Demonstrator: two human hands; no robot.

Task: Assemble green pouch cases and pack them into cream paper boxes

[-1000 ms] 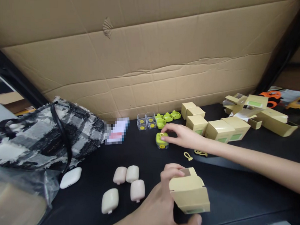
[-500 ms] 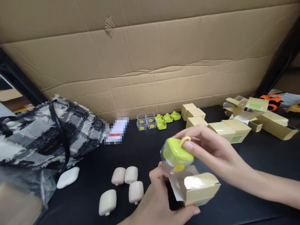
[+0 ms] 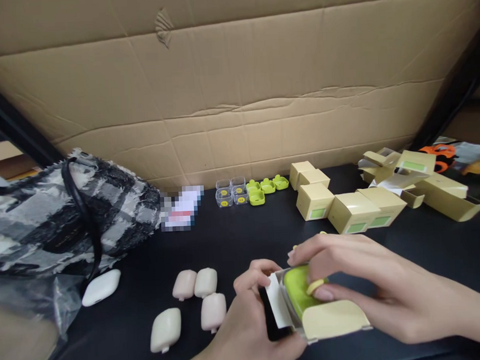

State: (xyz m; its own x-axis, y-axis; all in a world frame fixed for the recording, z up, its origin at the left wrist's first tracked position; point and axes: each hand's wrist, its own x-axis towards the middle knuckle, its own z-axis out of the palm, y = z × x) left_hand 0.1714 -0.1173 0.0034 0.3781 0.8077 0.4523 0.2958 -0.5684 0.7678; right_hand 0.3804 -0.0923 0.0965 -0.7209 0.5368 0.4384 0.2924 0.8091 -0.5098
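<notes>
A small cream cardboard box [image 3: 336, 320] with its flaps up is gripped by my left hand [image 3: 252, 317], fingers around the far side and thumb along the near side. Inside the box opening sits a clear container with a green lid [image 3: 297, 290]; its lower part is hidden by the box. My right hand [image 3: 367, 275] is over the lid, thumb and fingers closed at the yellow loop [image 3: 315, 287] on top. To the left lie several rounded pastel cases, among them a pale green case [image 3: 166, 330] and a pink case [image 3: 213, 311].
Clear cups [image 3: 232, 195] and green lids [image 3: 257, 197] stand at the back. Closed cream boxes [image 3: 314, 200] are grouped right of them, with opened cartons [image 3: 416, 164] beyond. A black-and-white bag [image 3: 125, 206] and a white case [image 3: 101, 288] are at left.
My right hand has lowered the green-lidded container from above the box into its opening. The view has shifted slightly.
</notes>
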